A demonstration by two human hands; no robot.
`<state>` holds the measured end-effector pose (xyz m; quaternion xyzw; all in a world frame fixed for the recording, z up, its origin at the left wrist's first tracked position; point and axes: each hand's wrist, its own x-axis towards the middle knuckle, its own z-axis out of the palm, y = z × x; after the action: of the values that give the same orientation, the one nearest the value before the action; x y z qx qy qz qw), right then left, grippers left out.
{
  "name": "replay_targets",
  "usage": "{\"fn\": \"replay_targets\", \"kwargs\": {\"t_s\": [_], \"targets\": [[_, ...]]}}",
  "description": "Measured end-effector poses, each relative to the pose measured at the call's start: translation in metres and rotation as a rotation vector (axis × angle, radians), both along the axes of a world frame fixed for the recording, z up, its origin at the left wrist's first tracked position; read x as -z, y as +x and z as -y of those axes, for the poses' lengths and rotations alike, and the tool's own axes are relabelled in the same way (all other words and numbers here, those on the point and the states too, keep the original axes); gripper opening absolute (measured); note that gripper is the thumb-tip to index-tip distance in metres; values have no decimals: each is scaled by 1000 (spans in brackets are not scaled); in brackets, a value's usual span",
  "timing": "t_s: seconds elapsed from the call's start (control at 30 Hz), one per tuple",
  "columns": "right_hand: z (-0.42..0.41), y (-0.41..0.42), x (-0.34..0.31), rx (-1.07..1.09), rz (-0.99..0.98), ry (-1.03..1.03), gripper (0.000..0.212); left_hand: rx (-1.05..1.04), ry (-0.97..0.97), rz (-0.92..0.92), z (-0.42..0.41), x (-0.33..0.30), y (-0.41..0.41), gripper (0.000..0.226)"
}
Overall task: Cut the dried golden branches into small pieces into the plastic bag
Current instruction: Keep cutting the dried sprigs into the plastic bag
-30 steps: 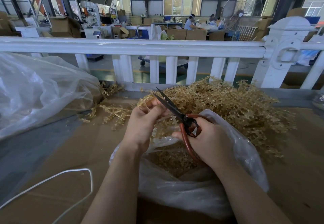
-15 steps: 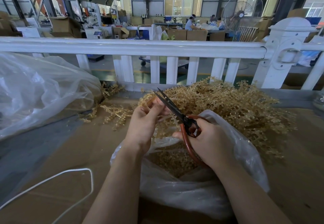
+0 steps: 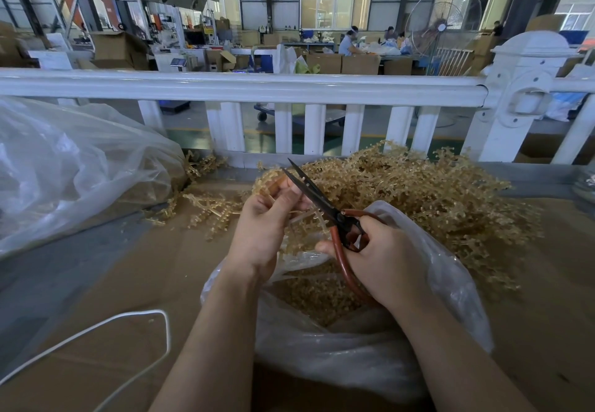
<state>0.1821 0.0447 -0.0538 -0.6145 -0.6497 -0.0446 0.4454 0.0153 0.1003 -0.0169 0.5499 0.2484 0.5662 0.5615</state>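
My left hand point(image 3: 262, 228) pinches a thin golden branch point(image 3: 302, 216) above the open clear plastic bag point(image 3: 354, 347). Red-handled scissors point(image 3: 325, 208) are gripped in my right hand point(image 3: 386, 263), their dark blades slightly parted and pointing up-left beside my left fingertips. Small cut golden pieces point(image 3: 318, 292) lie inside the bag. A large heap of golden branches point(image 3: 434, 199) sits behind the bag and to its right on the cardboard-covered table.
A big clear plastic sack point(image 3: 70, 173) lies at the left. Loose golden sprigs point(image 3: 206, 208) lie between it and my hands. A white cord point(image 3: 128, 318) loops at the front left. A white railing point(image 3: 289, 89) borders the table's far edge.
The scissor blades have narrowed slightly beside my left fingers. Both hands stay in nearly the same place over the bag.
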Motion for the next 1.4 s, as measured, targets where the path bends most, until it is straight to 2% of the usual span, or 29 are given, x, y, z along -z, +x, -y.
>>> {"fn": "replay_targets", "kwargs": {"t_s": [0.17, 0.3, 0.4, 0.5, 0.83, 0.9, 1.03, 1.23, 1.4], "targets": [[1, -1, -1, -28, -22, -4, 59, -7, -1, 5, 0, 0, 0, 26], [1, -1, -1, -46, -36, -34, 54, -7, -4, -11, 0, 0, -1, 20], [1, -1, -2, -50, -60, -48, 59, -22, 0, -32, 0, 1, -2, 15], [1, -1, -2, -42, -67, -63, 66, -32, 14, -64, 0, 1, -2, 20], [1, -1, 0, -58, -88, -76, 62, -48, 56, -165, 1, 1, -3, 20], [1, -1, 0, -54, -80, -65, 69, -52, 56, -173, 1, 1, -3, 19], [0, 0, 1, -43, -67, -57, 76, -63, 45, -169, 0, 2, -3, 19], [-1, -1, -1, -34, -51, -79, 75, -68, -3, -126, -2, 3, -3, 16], [4, -5, -7, -93, -196, -194, 66, -68, -138, -30, -1, 2, -3, 16]]}}
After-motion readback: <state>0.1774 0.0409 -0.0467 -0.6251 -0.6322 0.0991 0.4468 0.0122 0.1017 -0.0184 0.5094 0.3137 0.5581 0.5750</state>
